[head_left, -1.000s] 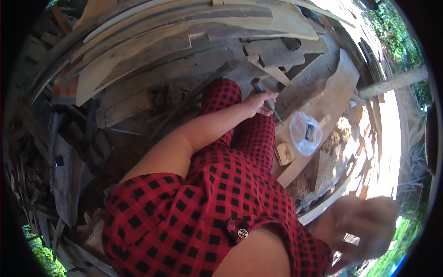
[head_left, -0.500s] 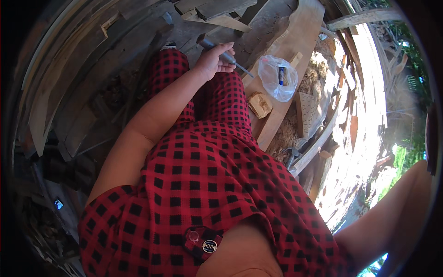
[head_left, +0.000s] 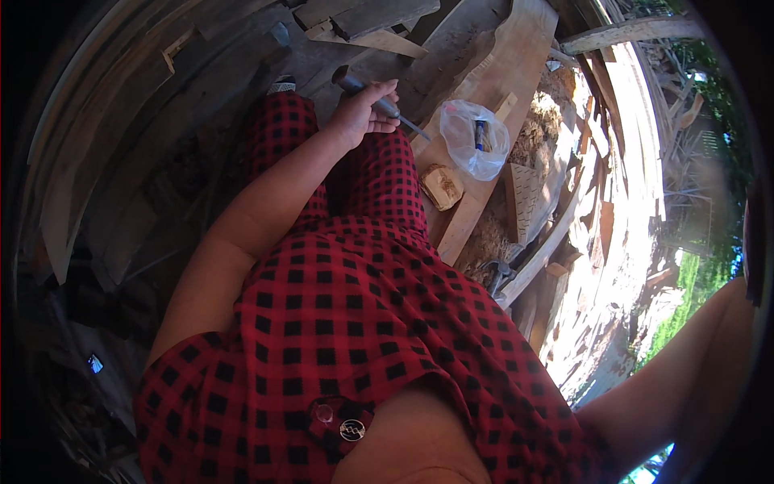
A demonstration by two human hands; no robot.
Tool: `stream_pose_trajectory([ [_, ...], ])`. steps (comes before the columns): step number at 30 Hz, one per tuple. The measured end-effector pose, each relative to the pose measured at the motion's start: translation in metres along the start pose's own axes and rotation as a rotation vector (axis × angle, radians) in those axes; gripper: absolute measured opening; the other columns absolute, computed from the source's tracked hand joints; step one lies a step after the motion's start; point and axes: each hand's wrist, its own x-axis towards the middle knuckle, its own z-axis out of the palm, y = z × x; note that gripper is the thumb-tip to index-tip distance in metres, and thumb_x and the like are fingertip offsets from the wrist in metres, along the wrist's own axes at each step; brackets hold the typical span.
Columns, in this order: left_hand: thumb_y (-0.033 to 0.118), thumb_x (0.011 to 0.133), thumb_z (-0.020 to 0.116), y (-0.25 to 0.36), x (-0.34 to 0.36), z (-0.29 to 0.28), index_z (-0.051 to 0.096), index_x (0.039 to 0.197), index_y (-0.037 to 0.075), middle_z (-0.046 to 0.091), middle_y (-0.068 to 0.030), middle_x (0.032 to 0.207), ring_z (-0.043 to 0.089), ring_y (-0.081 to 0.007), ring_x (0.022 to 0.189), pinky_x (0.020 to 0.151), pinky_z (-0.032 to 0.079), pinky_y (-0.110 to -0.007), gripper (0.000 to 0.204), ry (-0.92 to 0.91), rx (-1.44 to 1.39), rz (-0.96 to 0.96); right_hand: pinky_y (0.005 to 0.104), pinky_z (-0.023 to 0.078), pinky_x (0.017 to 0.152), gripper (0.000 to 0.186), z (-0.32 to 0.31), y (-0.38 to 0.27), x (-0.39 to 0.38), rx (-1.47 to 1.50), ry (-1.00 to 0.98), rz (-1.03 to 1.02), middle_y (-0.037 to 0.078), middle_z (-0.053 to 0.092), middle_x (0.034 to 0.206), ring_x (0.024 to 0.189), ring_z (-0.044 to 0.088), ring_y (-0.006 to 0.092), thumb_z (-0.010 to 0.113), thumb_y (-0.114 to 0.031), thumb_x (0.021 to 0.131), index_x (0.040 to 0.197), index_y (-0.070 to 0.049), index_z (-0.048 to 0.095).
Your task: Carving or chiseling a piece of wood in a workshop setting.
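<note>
My left hand (head_left: 367,114) is closed around a chisel (head_left: 384,107) with a thick dark handle and a thin metal shaft. The shaft slants down to the right, its end close to the edge of a wooden plank (head_left: 516,68). On that plank, a small pale wood block (head_left: 442,188) with a brown rim lies beside my knee. Just past it sits a clear plastic bag (head_left: 461,152) with a blue pen-like item (head_left: 480,135) inside. My right arm (head_left: 669,379) reaches out to the right, and its hand is outside the picture.
A hammer (head_left: 501,274) rests among wood scraps right of my lap. A wedge-shaped wood piece (head_left: 522,202) with small marks leans near the plank. Boards (head_left: 81,185) stand along the left, and loose planks (head_left: 379,20) lie at the far side. Sunlit scraps (head_left: 613,242) cover the right.
The whole scene has shifted slightly left in the picture. My left hand keeps the chisel in nearly the same pose; the block and bag stay in place on the plank.
</note>
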Motion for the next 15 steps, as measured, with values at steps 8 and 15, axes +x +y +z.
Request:
stream_pose_trajectory([
  [8,0.044,0.084,0.067,0.0,-0.002,0.001,0.06,0.093,0.014,0.063,-0.0028,0.091,0.067,-0.0203,0.074,0.065,0.058,-0.034,0.032,0.009,0.006,-0.009,0.0252,0.048,0.057,0.027,0.002,0.004,0.007,0.087,-0.006,-0.157,0.013,0.063,0.084,0.065,0.061,0.0167,0.064,-0.004,0.073,0.099,-0.004,0.068],
  [15,0.044,0.083,0.069,0.003,-0.005,0.004,0.059,0.092,0.012,0.063,-0.0034,0.087,0.067,-0.0194,0.072,0.064,0.058,-0.032,0.035,0.028,0.028,0.004,0.0231,0.048,0.056,0.026,0.006,0.014,0.026,0.192,-0.025,-0.336,0.011,0.063,0.082,0.065,0.062,0.0145,0.062,-0.002,0.073,0.099,-0.005,0.068],
])
